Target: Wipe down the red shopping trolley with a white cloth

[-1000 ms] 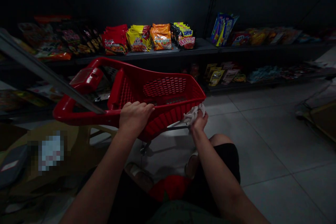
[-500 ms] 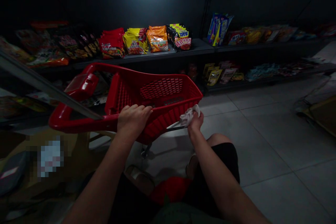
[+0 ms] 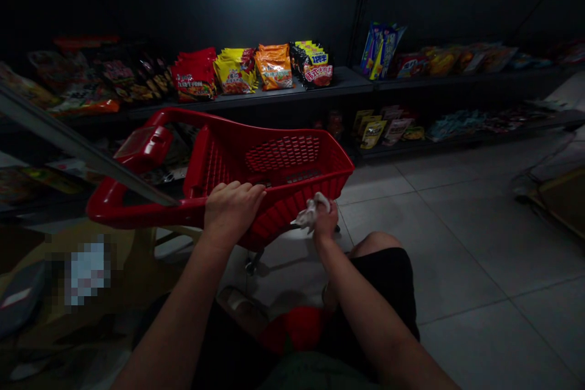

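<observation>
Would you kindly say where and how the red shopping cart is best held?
Probably by the near rim of the red shopping cart, from the near side and above: this raised edge lies nearest, while a grey pole slants across the handle end.

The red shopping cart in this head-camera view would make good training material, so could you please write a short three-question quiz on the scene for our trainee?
1. What does the right hand hold?
A) a noodle packet
B) a whitish cloth
C) a bottle

2. True or false: the left hand lies over the near upper rim of the red cart.

3. Fill in the colour: on the upper shelf, the ____ packets stand between the red packets and the orange packets.

Key:
1. B
2. True
3. yellow
</observation>
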`<state>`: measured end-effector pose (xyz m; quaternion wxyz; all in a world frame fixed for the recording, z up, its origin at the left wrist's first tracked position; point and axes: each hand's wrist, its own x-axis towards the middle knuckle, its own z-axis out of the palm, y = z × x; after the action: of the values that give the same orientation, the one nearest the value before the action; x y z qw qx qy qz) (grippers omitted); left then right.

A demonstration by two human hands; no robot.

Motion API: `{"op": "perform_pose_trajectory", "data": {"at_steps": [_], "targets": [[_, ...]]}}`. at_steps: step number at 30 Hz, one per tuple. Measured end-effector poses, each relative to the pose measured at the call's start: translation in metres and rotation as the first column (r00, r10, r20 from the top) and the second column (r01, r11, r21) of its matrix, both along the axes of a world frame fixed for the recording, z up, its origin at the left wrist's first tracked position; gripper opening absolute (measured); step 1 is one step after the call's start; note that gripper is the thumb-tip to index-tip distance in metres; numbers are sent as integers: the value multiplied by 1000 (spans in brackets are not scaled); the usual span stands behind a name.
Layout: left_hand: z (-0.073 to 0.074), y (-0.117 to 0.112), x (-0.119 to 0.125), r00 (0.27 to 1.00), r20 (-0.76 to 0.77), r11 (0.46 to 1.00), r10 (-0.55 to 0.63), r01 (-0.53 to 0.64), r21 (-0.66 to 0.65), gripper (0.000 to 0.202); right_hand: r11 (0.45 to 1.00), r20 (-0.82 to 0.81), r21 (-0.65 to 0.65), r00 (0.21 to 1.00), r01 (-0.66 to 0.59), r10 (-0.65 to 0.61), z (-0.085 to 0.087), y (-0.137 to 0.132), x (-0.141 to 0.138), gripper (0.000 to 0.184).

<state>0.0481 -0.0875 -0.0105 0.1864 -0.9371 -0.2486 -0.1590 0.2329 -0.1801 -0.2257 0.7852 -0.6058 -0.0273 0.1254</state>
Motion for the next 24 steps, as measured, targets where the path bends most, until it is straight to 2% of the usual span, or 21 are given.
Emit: {"op": "perform_pose_trajectory", "data": {"at_steps": [2, 4, 6, 7, 9, 10, 12, 14, 16, 17, 19, 21, 22, 24], "targets": [[0, 0, 1, 1000, 1, 1000, -18, 18, -3, 33, 984, -69, 66, 985, 165, -161, 8, -6, 39, 39], [-1, 0, 2, 1000, 7, 1000, -30, 30, -9, 32, 969, -100, 119, 974, 214, -203, 11, -7, 48, 41], [-2, -1, 4, 999, 17, 999, -33, 33, -16, 31, 986, -49, 105, 990, 133, -129, 6, -3, 22, 41], [-2, -1, 5, 999, 21, 999, -33, 33, -20, 31, 997, -3, 61, 998, 57, -57, 1, 1, -1, 40], [-3, -1, 5, 999, 26, 999, -33, 33, -24, 31, 997, 15, 48, 998, -57, 56, -10, 9, -50, 33], [-3, -1, 4, 999, 28, 999, -32, 33, -25, 32, 987, 2, 55, 988, -151, 151, -14, 12, -71, 31], [-3, -1, 3, 999, 33, 999, -31, 32, -24, 32, 966, -56, 75, 966, -247, 251, -17, 14, -89, 30], [-3, 1, 1, 999, 36, 999, -35, 36, -23, 32, 977, -106, 62, 972, -202, 208, -12, 10, -72, 35], [-3, 4, 0, 998, 34, 999, -45, 45, -21, 33, 999, -106, 34, 994, -34, 38, -3, 2, -30, 38], [-3, 5, -1, 998, 32, 999, -49, 50, -19, 34, 994, -113, 47, 989, 101, -95, 2, -1, -8, 38], [-2, 7, -1, 998, 30, 998, -58, 59, -15, 35, 977, -115, 59, 974, 205, -197, 11, -5, 23, 39], [-2, 7, 1, 997, 34, 998, -63, 64, -15, 35, 978, -104, 50, 975, 203, -197, 14, -3, 23, 41], [-2, 7, 2, 997, 37, 998, -64, 65, -18, 34, 985, -92, 40, 982, 167, -163, 12, -1, 10, 42], [-1, 5, 4, 997, 38, 998, -61, 62, -29, 33, 999, -62, 21, 997, 49, -48, 4, 8, -33, 41]]}}
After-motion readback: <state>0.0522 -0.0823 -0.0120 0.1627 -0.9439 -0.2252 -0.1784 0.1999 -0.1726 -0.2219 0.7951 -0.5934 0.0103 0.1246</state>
